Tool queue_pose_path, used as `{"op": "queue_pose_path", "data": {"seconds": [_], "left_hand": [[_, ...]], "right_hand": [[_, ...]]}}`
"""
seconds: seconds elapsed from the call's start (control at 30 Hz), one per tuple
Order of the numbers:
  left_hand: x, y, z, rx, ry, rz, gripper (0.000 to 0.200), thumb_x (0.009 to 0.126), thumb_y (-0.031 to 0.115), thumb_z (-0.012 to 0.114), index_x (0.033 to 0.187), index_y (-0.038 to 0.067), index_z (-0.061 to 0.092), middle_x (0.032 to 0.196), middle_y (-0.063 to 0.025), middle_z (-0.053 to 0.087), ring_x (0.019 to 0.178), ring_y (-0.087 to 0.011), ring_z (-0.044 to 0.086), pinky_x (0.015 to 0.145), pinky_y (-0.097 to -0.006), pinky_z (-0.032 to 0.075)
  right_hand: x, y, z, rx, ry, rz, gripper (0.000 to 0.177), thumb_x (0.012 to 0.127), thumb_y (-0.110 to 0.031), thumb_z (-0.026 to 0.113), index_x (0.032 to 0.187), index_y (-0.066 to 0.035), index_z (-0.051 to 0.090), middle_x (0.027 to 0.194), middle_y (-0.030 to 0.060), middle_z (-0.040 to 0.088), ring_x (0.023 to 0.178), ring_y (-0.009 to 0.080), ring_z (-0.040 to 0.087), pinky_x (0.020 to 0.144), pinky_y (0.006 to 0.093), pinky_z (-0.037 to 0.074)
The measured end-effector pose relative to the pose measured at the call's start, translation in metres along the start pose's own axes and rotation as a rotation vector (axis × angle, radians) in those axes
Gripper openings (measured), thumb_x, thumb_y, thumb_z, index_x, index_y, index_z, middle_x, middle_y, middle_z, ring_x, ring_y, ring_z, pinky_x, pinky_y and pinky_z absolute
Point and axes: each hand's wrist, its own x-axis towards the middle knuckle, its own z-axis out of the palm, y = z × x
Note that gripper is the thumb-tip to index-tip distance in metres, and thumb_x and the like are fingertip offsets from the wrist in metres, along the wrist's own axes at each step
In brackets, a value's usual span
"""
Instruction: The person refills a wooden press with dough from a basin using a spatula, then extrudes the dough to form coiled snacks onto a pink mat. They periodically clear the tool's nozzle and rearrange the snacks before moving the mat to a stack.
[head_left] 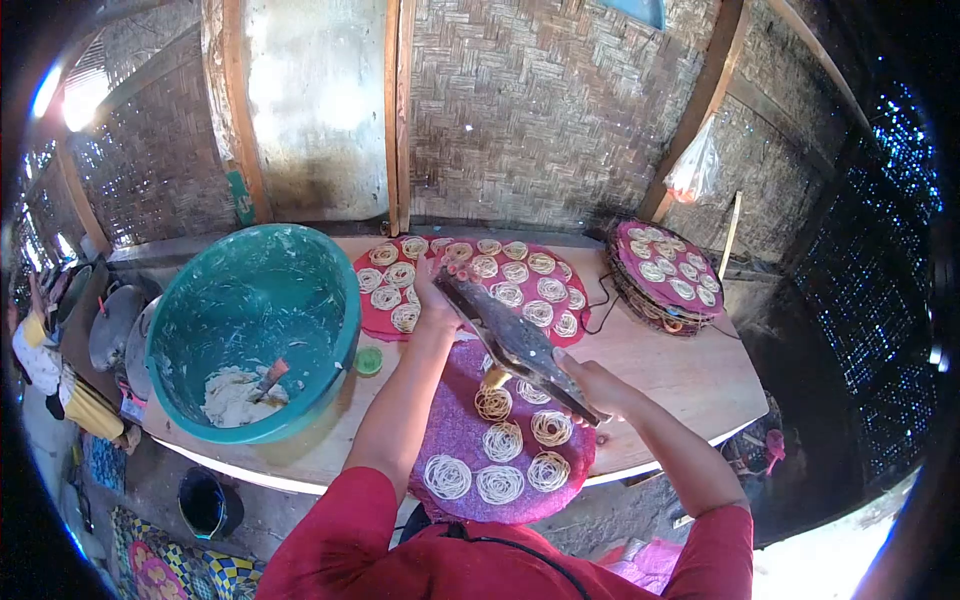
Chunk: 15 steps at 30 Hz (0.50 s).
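Both my hands grip a dark, long-handled noodle press (512,335), held slantwise over the table. My left hand (436,293) is wrapped round its upper left end, and my right hand (597,386) closes on the lower right end. Below the press's middle, a brass-coloured nozzle (495,376) points down at a yellowish noodle nest (493,404). Several pale noodle nests (502,441) lie on a round pink-purple sheet (455,405) at the table's front edge. The press hides part of that sheet and some nests.
At left stands a big teal basin (250,435) holding white dough (232,398) and a stick-like handle (272,375). A small green dish (368,361) is beside it. Behind lies a red sheet (375,325) of nests; a stacked round tray (660,318) sits back right. A woven wall (540,130) borders the table (660,400).
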Motion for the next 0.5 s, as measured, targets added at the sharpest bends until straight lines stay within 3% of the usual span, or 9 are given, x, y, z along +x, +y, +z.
{"op": "queue_pose_path", "data": {"seconds": [0.07,0.2,0.37,0.5], "left_hand": [[-0.014,-0.003,0.0,-0.006,-0.081,0.004,0.046,0.089,0.054,0.032,0.067,0.014,0.042,0.059,0.0024,0.041,0.056,-0.0156,0.044,0.058,-0.0325,0.04],[-0.009,-0.021,-0.034,-0.054,0.034,-0.003,0.045,0.088,0.055,0.034,0.067,0.016,0.042,0.058,0.0031,0.04,0.056,-0.0146,0.045,0.058,-0.0327,0.041],[0.008,-0.031,-0.081,-0.123,-0.033,-0.068,0.047,0.087,0.057,0.035,0.065,0.016,0.041,0.057,0.0038,0.04,0.054,-0.0144,0.046,0.058,-0.0332,0.041],[0.009,-0.015,-0.078,-0.062,-0.06,-0.073,0.046,0.086,0.056,0.04,0.064,0.017,0.042,0.056,0.0042,0.04,0.052,-0.0139,0.045,0.058,-0.0325,0.041]], "right_hand": [[-0.003,0.002,0.004,0.023,0.01,0.016,0.072,0.087,-0.065,0.033,0.092,0.002,0.06,0.058,0.0082,0.056,0.048,0.0162,0.056,0.04,0.0309,0.043],[-0.009,0.009,-0.001,-0.001,-0.004,0.061,0.072,0.087,-0.064,0.032,0.089,0.002,0.061,0.059,0.0086,0.057,0.047,0.0169,0.056,0.042,0.031,0.045],[0.023,0.039,0.002,-0.034,0.027,0.089,0.07,0.087,-0.065,0.033,0.085,0.0,0.059,0.06,0.0076,0.056,0.047,0.0162,0.055,0.041,0.0291,0.044],[0.042,0.052,0.021,-0.051,0.071,0.025,0.066,0.088,-0.062,0.035,0.089,-0.001,0.059,0.06,0.0067,0.056,0.047,0.0159,0.055,0.042,0.0284,0.044]]}}
